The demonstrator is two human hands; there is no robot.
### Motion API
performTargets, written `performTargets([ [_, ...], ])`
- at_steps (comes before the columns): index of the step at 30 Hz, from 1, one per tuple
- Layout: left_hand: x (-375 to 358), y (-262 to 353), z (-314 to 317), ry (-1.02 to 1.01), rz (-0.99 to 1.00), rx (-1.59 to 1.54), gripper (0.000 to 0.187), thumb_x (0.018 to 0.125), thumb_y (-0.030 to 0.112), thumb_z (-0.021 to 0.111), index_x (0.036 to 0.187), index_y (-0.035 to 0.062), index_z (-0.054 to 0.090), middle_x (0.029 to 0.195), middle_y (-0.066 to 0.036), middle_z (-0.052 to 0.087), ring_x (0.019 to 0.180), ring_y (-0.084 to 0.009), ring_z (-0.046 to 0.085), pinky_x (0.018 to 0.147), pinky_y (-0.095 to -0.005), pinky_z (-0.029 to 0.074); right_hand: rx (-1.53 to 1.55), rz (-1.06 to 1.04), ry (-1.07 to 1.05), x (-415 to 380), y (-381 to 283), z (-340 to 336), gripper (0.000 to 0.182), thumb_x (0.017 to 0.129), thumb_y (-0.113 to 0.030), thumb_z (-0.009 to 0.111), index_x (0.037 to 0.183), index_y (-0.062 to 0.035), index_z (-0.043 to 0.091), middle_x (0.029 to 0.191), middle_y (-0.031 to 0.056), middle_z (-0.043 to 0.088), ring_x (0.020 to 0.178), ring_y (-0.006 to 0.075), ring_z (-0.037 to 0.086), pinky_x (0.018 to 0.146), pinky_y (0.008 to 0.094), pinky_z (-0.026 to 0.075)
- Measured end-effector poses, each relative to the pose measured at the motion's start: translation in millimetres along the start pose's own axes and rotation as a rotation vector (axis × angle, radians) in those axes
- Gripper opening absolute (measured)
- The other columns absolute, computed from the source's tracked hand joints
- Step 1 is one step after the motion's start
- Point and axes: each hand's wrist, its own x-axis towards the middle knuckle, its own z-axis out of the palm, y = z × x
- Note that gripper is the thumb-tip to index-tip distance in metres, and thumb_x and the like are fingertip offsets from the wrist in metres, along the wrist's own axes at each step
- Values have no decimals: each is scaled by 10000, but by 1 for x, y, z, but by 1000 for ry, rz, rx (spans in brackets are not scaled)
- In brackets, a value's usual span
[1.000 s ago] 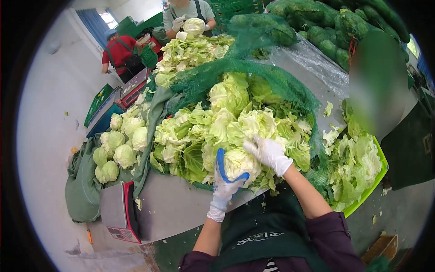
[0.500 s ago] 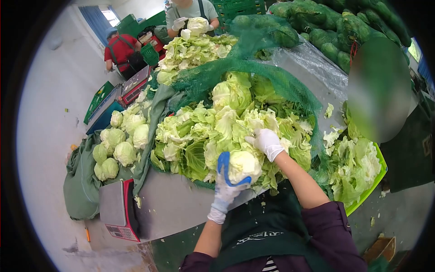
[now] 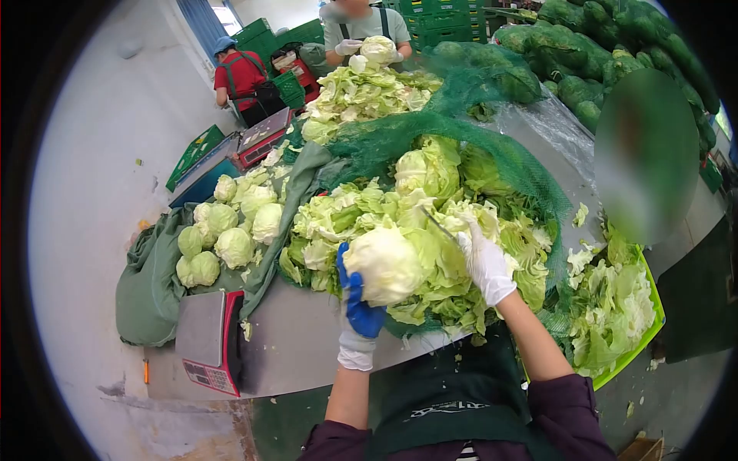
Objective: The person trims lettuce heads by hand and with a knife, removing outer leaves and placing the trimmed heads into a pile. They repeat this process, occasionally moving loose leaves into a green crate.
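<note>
My left hand (image 3: 358,311), in a white glove with blue-coated fingers, is closed round a pale, trimmed cabbage (image 3: 384,265) and holds it up at the front of the leaf pile. My right hand (image 3: 487,265), white-gloved, grips a knife (image 3: 437,222) whose thin dark blade points up and left over the leaves; its handle is hidden in my fingers. Behind both hands lies a heap of loose cabbage leaves (image 3: 330,219) on green netting (image 3: 530,165). A whole cabbage (image 3: 428,169) rests at the back of that heap.
Several trimmed cabbages (image 3: 234,246) lie on green cloth at left, behind a red-edged scale (image 3: 207,338). A lime-green bin (image 3: 642,330) of leaves stands at right. Across the table a person (image 3: 367,31) handles a cabbage; another in red (image 3: 242,77) stands farther back. Netted cabbages (image 3: 565,54) fill the back right.
My left hand has lifted the cabbage up and left, turning its rounded side toward me. My right hand has shifted right, and the knife blade now shows. The view has swung slightly left.
</note>
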Motion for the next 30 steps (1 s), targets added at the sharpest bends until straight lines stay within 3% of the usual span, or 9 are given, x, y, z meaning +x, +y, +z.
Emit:
performTargets([
  [1, 3, -8, 17, 2, 175, 329, 675, 875, 328, 606, 1451, 185, 285, 1390, -99, 393, 1274, -275, 415, 1006, -434, 427, 97, -18, 32, -15, -9, -11, 491, 952, -447, 437, 1335, -141, 424, 854, 222, 653, 782, 427, 620, 682, 458, 498],
  [5, 18, -58, 18, 110, 15, 228, 790, 769, -82, 569, 1465, 143, 270, 1312, -71, 424, 1046, -160, 549, 899, -277, 480, 188, -111, 109, -41, 14, 4, 480, 978, -411, 378, 1399, -181, 365, 832, 246, 637, 757, 447, 604, 657, 491, 475],
  [11, 32, -81, 7, 104, -29, 296, 800, 742, -64, 625, 1448, 97, 285, 1347, -110, 380, 1095, -203, 531, 898, -289, 490, 52, 85, -73, -52, 19, 8, 546, 967, -415, 406, 1436, -157, 294, 756, 260, 631, 717, 446, 608, 652, 512, 471],
  [13, 39, -98, -17, 64, 201, 745, 815, 731, -47, 667, 1442, 77, 288, 1355, -109, 360, 1167, -209, 476, 915, -290, 480, 60, 12, 42, -49, 19, 20, 577, 957, -421, 427, 1428, -110, 305, 724, 232, 635, 653, 418, 616, 593, 492, 484],
  [14, 35, -96, -4, 93, 145, 631, 793, 774, -121, 561, 1461, 151, 272, 1381, -65, 373, 1065, -155, 533, 911, -270, 480, 67, 11, 36, -48, 16, 23, 577, 957, -421, 427, 1428, -110, 305, 724, 232, 635, 653, 418, 616, 593, 492, 484],
  [23, 29, -87, 21, 72, 112, 386, 749, 803, -43, 602, 1454, 109, 265, 1411, -57, 327, 1162, -193, 484, 969, -309, 450, -118, 72, 198, -35, -5, 21, 508, 923, -306, 539, 1333, -29, 425, 700, 197, 640, 595, 302, 642, 522, 414, 502],
  [25, 24, -98, 13, 93, 178, 453, 758, 782, -52, 635, 1441, 94, 290, 1392, -81, 341, 1197, -201, 443, 964, -314, 451, -317, -11, 212, -18, 16, 20, 452, 947, -392, 469, 1242, -60, 550, 818, 244, 644, 769, 368, 639, 626, 464, 506],
  [27, 18, -103, 2, 107, 251, 526, 767, 761, -61, 668, 1428, 78, 314, 1374, -104, 355, 1232, -209, 403, 959, -320, 451, 47, 335, 189, 17, 58, 18, 488, 961, -461, 392, 1138, -69, 622, 923, 241, 644, 855, 404, 613, 730, 481, 489],
  [30, 23, -88, -2, 136, 245, 455, 767, 749, -57, 680, 1416, 72, 324, 1414, -103, 352, 1283, -227, 374, 1003, -340, 424, 42, 257, 196, 26, 70, 20, 573, 965, -516, 317, 1029, -65, 664, 952, 235, 643, 875, 437, 592, 789, 484, 464],
])
